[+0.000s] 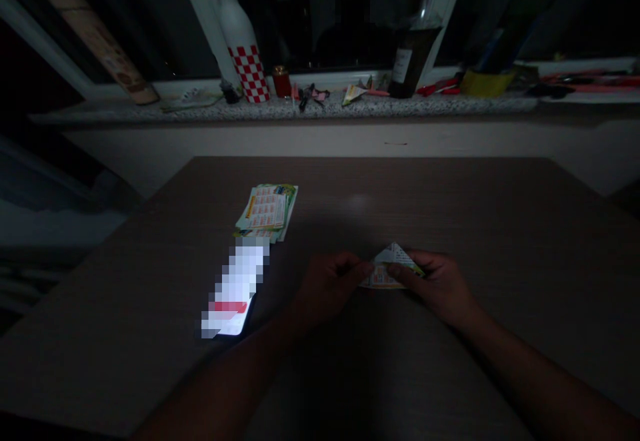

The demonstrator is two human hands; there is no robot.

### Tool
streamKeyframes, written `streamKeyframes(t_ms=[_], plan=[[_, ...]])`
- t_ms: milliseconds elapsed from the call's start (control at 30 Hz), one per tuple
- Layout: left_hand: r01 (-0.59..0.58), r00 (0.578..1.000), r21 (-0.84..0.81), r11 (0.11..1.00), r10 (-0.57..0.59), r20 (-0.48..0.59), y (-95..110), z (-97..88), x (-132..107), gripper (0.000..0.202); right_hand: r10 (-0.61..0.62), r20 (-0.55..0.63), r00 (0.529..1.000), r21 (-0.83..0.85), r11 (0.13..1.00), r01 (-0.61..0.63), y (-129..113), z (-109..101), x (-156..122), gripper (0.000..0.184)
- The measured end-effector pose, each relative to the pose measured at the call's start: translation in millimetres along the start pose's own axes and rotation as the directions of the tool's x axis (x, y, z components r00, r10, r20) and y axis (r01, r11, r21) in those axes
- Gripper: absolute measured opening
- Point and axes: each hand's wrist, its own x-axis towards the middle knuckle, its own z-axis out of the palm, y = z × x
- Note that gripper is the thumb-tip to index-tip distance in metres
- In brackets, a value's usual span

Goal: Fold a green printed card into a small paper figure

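Note:
A small folded piece of printed paper (391, 264), shaped like a triangle, lies low over the wooden table (450, 201). My left hand (330, 284) pinches its left side with closed fingers. My right hand (437, 281) pinches its right side, thumb on top. The room is dark, so the fold's details are hard to read.
A stack of printed paper sheets (267, 211) lies to the left, and a lit phone (235, 288) lies just below it. On the window sill (280, 109) behind stand a red-and-white checked bottle (243, 44), a dark wine bottle (415, 48), a small red jar (281, 81) and scattered small items.

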Motion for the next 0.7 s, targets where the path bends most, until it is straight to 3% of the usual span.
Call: streamKeyframes(t_ms=[200, 367, 700], plan=[[-0.094, 0.995, 0.147, 0.985, 0.097, -0.017, 1.3, -0.9, -0.7, 0.029, -0.006, 0.012, 1.000, 0.013, 1.000, 0.006, 0.7, 0.3, 1.0, 0.028], [-0.202, 0.975, 0.342, 0.918, 0.220, -0.014, 5.4, -1.0, -3.9, 0.029, -0.008, 0.000, 1.000, 0.000, 1.000, 0.008, 2.4, 1.0, 0.8, 0.030], [-0.139, 0.986, 0.216, 0.967, 0.155, -0.059, 0.1, -3.3, -2.0, 0.040, 0.037, 0.003, 0.999, 0.053, 0.998, -0.037, 1.0, -1.1, -0.5, 0.029]])
